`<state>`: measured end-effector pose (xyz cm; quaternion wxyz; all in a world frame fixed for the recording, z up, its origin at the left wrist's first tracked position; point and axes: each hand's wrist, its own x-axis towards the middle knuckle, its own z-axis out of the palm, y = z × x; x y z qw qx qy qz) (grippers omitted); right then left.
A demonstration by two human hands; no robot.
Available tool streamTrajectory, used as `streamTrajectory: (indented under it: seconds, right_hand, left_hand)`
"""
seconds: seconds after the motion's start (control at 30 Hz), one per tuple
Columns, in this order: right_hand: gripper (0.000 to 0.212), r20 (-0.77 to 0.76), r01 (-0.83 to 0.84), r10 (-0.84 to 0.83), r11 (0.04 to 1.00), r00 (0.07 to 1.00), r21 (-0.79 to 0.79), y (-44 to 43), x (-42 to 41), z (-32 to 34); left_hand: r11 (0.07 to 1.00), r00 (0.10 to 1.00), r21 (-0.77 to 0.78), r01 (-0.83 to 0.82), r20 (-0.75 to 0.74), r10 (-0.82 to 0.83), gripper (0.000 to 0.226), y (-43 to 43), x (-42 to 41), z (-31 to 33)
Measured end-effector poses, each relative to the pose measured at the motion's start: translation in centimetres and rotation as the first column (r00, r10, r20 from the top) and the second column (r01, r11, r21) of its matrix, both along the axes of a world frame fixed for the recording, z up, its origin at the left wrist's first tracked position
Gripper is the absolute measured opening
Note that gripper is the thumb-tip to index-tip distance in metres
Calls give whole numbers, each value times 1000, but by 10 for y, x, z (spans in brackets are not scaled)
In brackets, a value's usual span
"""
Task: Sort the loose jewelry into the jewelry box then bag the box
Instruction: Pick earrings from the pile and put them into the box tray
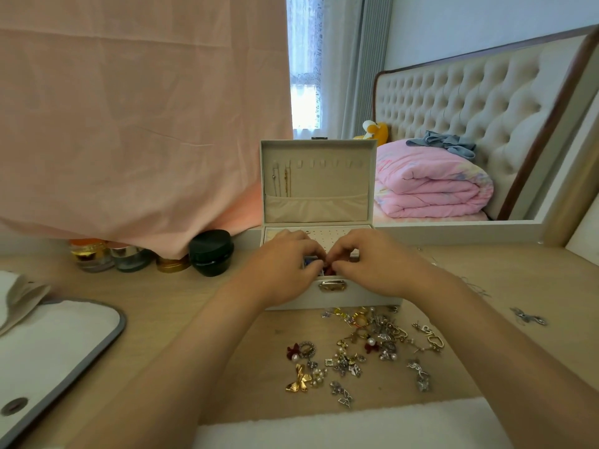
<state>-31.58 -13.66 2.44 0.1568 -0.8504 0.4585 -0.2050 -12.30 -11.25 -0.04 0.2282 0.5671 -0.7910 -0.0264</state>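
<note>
Reaching forward over a light wooden tabletop (194, 296), the person's left hand (285, 264) and right hand (372, 264) met at the centre of the frame, above the front compartments of an open white rectangular jewelry box (334, 298). The fingers of both hands were curled inward, and their tips pinched a small dark red piece of jewelry (329, 271) between them, just above the box's front edge; the compartment beneath it was hidden by the hands. A gold metal latch (332, 285) sat on the front wall of the box below the fingertips. The upright beige-lined lid (317, 196) stood behind the hands, with two thin chain necklaces (287, 179) hanging from hooks at its left side. Just below the box, at lower centre-right, lay a scattered pile of loose gold, silver and pearl jewelry (366, 345), including a gold butterfly-shaped brooch (299, 379) at its lower left. One separate silver piece (528, 317) lay well apart at the right. At lower left rested a flat white fabric bag with grey trim (58, 345). Left of the box stood a round black lidded jar (211, 252) beside several small glass bottles (94, 254), partly under a large draped pink cloth (129, 124) that filled the upper left. At upper right, a folded pink quilt (431, 183) lay against a tufted beige headboard (460, 92).
</note>
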Motion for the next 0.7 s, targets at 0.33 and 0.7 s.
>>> streamTrajectory:
  seconds: [0.33,0.7]
  right_hand:
    - [8,-73,-191,201,974,977,122,26,1,12]
    - [26,-266,-279,343,927,901,251,50,24,-10]
  left_hand:
    - [992,991,-106,73,-103,-84,10,51,3,15]
    - [984,988,143,105,-126,-87,7,92,35,-24]
